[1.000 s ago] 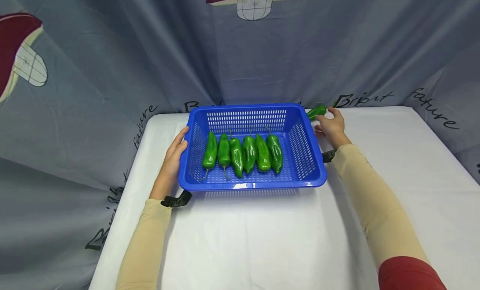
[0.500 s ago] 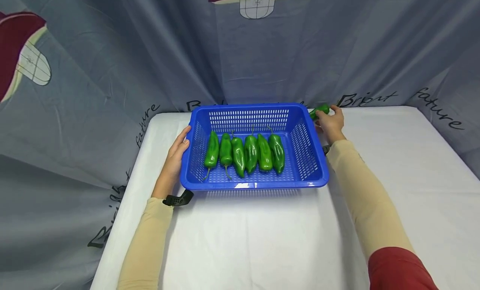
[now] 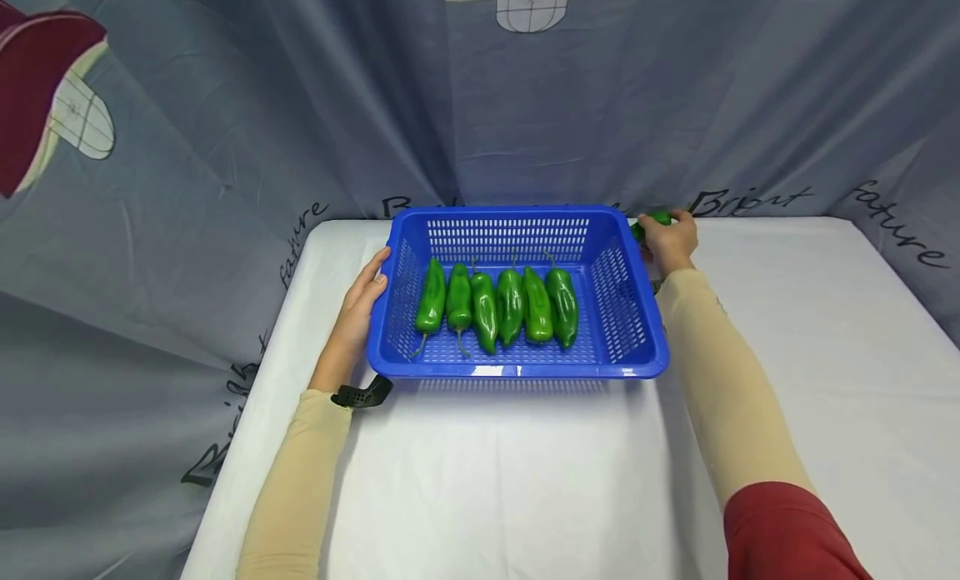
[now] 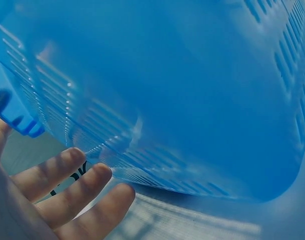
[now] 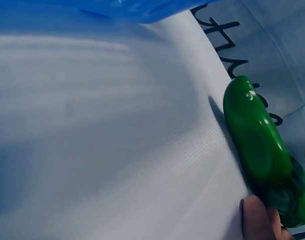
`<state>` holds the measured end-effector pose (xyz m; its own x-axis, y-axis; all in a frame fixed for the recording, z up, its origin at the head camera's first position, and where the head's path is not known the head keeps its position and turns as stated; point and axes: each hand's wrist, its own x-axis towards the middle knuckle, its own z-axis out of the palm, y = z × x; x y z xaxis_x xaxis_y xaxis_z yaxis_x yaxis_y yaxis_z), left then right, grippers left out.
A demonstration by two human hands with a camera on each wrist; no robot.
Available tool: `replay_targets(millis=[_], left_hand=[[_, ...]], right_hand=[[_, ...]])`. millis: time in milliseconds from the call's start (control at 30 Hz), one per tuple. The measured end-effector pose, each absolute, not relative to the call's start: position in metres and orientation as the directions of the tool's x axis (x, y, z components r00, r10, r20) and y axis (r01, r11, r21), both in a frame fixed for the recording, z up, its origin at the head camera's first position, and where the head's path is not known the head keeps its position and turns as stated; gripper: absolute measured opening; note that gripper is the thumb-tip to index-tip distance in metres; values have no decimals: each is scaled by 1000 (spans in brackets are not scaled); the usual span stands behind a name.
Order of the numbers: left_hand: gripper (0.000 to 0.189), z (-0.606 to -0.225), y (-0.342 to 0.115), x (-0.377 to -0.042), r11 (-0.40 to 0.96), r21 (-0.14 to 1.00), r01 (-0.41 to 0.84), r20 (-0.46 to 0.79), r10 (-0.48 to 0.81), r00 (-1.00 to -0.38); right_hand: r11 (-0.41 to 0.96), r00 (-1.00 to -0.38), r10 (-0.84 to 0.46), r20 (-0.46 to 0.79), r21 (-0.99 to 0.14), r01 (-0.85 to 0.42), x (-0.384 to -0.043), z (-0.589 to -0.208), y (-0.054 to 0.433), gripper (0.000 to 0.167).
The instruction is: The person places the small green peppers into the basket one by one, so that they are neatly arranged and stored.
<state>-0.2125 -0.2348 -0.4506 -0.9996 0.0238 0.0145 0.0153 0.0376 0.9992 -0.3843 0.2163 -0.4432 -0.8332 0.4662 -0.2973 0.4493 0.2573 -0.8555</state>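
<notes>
A blue plastic basket (image 3: 517,371) stands on the table, with several long green peppers (image 3: 510,305) lying side by side inside. My left hand (image 3: 351,323) rests along the basket's left side, fingers extended against it. From below, the left wrist view shows those fingers (image 4: 95,182) beside the slotted wall. Past the basket's back right corner, my right hand (image 3: 672,240) pinches another green pepper (image 5: 257,132), partly covered by the hand in the head view. In the right wrist view, a fingertip shows on either side of its lower end, and its shadow falls on the white cloth.
White cloth covers the table (image 3: 465,488), which extends in front of the basket and to its right. A grey-blue curtain (image 3: 360,130) with printed lettering hangs directly behind the table's back edge and along its left side.
My right hand has moved slightly forward and closed in from the stem end onto the pepper's body. My left hand and the basket hold their places; the head view has shifted slightly.
</notes>
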Motion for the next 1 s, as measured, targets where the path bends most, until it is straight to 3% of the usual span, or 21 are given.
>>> replay_targets(millis=[267, 667, 1000], left_hand=[[53, -449, -231, -213, -8, 1000, 4, 4, 36, -999], [53, -445, -230, -211, 33, 999, -5, -6, 19, -1000], [53, -444, -233, -210, 38, 999, 0, -1, 16, -1000]], right_hand=[[340, -845, 473, -248, -834, 435, -383, -442, 223, 77], [372, -846, 467, -257, -811, 452, -386, -440, 222, 74], [453, -890, 361, -277, -783, 427, -380, -435, 223, 72]])
